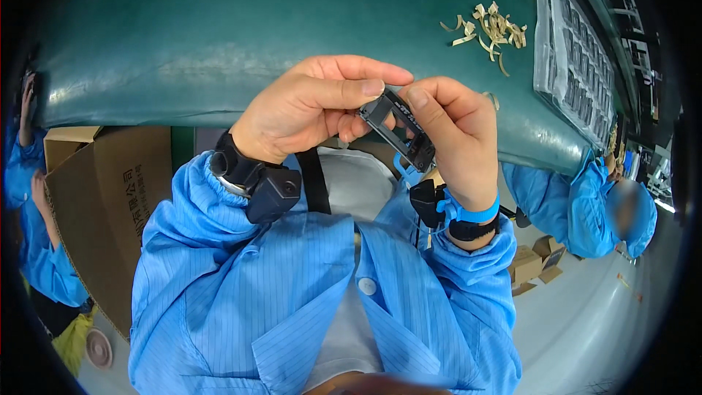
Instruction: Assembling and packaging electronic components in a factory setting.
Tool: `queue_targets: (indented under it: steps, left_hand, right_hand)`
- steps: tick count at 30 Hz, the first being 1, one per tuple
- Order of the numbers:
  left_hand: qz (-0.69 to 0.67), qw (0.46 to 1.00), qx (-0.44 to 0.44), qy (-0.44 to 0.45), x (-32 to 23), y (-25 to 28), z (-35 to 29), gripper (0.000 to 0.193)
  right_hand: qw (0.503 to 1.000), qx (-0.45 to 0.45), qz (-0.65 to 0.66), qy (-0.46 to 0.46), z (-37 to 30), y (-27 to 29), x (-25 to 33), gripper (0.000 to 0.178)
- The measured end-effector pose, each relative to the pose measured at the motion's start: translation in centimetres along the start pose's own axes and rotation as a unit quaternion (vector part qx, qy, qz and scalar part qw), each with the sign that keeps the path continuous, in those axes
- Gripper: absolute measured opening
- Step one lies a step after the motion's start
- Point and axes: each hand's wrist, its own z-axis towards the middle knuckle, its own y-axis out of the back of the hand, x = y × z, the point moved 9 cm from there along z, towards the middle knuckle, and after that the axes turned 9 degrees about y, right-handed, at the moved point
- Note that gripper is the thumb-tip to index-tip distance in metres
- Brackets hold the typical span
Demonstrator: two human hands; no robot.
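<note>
Between both hands, just off the near edge of the green table, is a small black rectangular frame-like part [413, 148] with a window opening, held tilted. My left hand [307, 106] grips its upper left end, thumb on top and fingers beneath. My right hand [461, 132] pinches its upper right side with thumb and forefinger. The lower end of the part points down toward my lap. Some of my fingers behind the part are hidden.
Curled pale paper strips [497, 29] lie on the green table [241, 22] to the right. Beyond them stands a clear tray [578, 58] of dark parts. A cardboard box [110, 197] is at my left. Co-workers in blue sit at both sides; one blue sleeve [541, 190] shows at right.
</note>
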Motion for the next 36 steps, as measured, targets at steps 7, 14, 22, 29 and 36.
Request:
queue_targets:
  steps: [7,14,22,29,36]
  left_hand:
    - [0.044,0.999,0.014,-0.014,-0.5,-0.3,-0.1,0.046]
    - [0.085,0.994,0.046,-0.046,-0.8,-0.8,0.0,0.057]
    - [0.17,0.984,0.0,-0.06,-1.3,-0.8,0.0,0.059]
    - [0.123,0.991,-0.004,-0.057,-1.0,-1.1,-0.1,0.062]
    - [0.161,0.984,-0.005,-0.073,-1.5,-1.4,-0.7,0.061]
  right_hand:
    - [0.999,0.016,0.028,-0.014,0.1,-0.1,-0.5,0.012]
    - [0.998,0.017,0.054,-0.03,-0.2,-0.5,-0.4,0.01]
    - [0.998,0.006,0.051,-0.025,-0.2,-0.4,-0.2,0.007]
    - [0.999,-0.024,0.0,0.026,-0.8,-0.4,0.6,0.005]
    - [0.999,-0.03,0.032,0.007,-1.3,-0.2,0.9,0.009]
